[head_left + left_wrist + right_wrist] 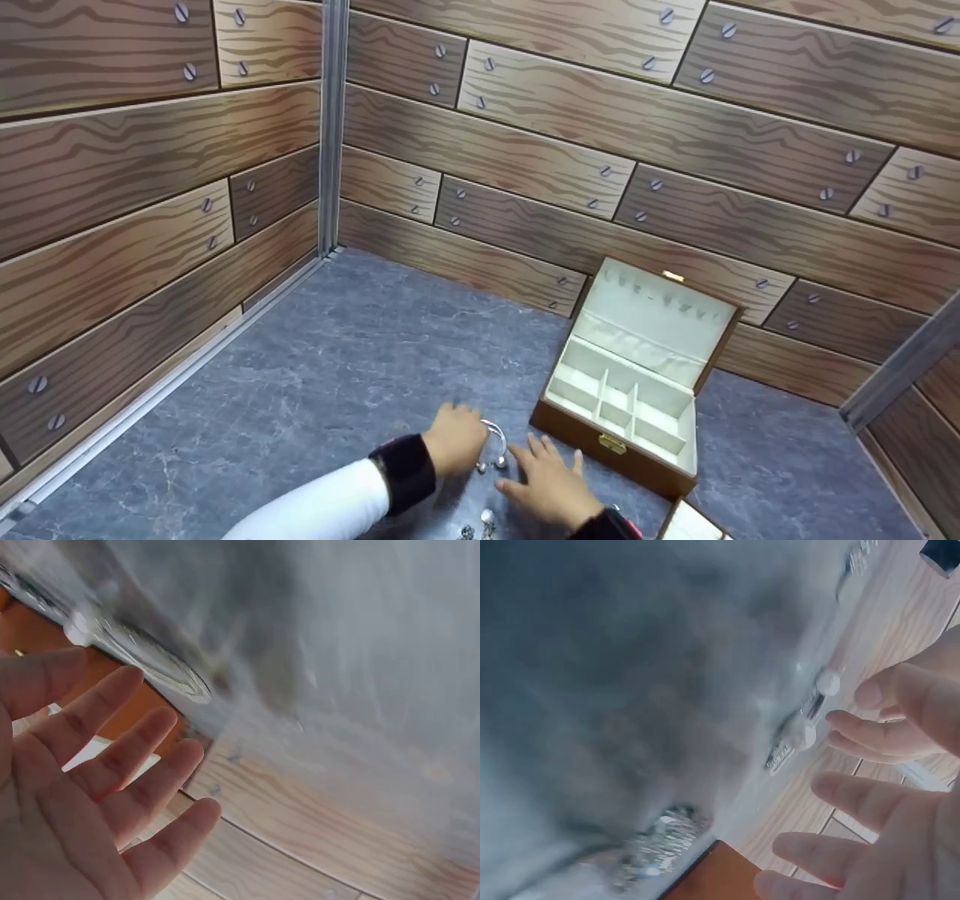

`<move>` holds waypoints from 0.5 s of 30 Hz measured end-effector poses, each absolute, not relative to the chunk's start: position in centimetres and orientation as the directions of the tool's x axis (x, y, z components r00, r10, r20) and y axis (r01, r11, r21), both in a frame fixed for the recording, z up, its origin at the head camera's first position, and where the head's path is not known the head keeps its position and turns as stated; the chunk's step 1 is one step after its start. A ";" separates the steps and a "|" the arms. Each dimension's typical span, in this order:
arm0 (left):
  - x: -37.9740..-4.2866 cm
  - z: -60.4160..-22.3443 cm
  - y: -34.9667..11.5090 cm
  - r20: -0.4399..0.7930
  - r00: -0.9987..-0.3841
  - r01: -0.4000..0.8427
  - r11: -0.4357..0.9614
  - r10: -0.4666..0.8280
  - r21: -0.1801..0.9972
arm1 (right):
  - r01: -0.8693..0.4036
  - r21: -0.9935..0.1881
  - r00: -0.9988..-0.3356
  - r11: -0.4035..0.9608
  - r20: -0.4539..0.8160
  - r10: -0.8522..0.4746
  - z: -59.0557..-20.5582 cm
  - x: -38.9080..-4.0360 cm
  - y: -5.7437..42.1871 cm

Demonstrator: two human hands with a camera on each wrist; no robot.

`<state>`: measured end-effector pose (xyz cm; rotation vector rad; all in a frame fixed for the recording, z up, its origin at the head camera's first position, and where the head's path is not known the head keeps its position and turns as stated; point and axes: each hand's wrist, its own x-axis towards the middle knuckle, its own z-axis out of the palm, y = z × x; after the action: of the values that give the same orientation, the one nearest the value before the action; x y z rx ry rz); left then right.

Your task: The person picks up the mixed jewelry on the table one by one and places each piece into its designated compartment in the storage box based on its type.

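Though contact is unclear, both hands flank a silver bracelet.

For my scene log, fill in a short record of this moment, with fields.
Left hand: beside the silver bangle, not gripping it
Right hand: fingers spread, on the bangle's other side
Jewelry box: lid up, divided interior
Loose jewelry: small shiny pieces at the head view's lower edge
Surface: dark, marbled tabletop

Left hand and right hand sit near each other, fingers relaxed and extended.
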<state>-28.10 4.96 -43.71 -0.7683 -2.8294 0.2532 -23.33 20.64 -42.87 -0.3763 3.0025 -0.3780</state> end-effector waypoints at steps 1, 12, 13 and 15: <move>-28.5 -43.7 5.0 0.150 -0.853 0.465 0.858 0.500 -0.216 | -0.219 -0.256 -0.968 0.942 -0.065 -0.243 -42.8 -23.7 20.5; -30.9 -44.4 6.3 0.153 -0.937 0.294 0.946 0.314 -0.140 | -0.194 -0.190 -0.979 0.962 -0.026 -0.203 -42.7 -26.0 19.4; -31.0 -44.5 6.4 0.159 -0.940 0.281 0.950 0.301 -0.134 | -0.196 -0.185 -0.979 0.963 -0.021 -0.203 -42.6 -26.1 19.3; -31.1 -44.6 6.6 0.165 -0.944 0.266 0.955 0.286 -0.132 | -0.191 -0.180 -0.980 0.965 -0.013 -0.197 -42.5 -26.4 19.2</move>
<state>-31.06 6.59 -44.63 -0.4169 -2.9247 0.1604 -26.44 19.16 -42.54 -0.3043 3.0831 -0.2770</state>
